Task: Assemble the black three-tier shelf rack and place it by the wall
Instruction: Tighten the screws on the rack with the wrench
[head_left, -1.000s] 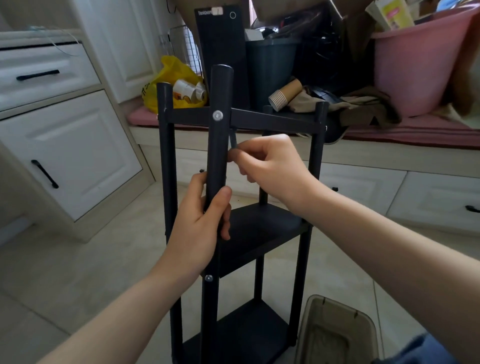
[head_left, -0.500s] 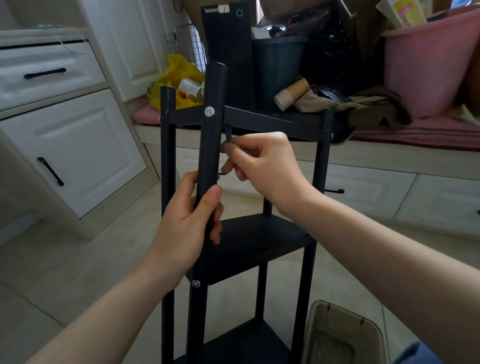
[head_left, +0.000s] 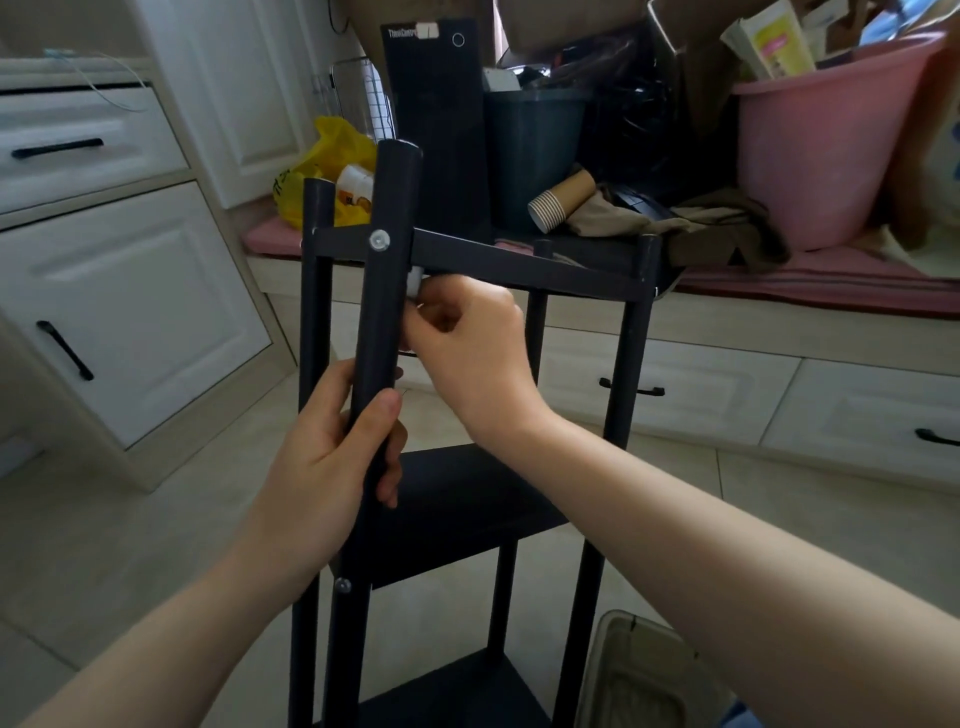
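The black rack stands on the tile floor right in front of us, close to the bench with the pink cushion. Its front post runs straight up and down between our two hands. Our left hand is wrapped around the post, lower down, between the top shelf and the middle shelf. Our right hand is higher, just to the right of the post and tucked under the top shelf. Its fingers pinch a small pale thing that is too blurry to name. So the right hand is nearer the silver screw that joins post and shelf. The post is round, smooth and dark. The shelves are flat and dull black. The screw head is round and shiny.
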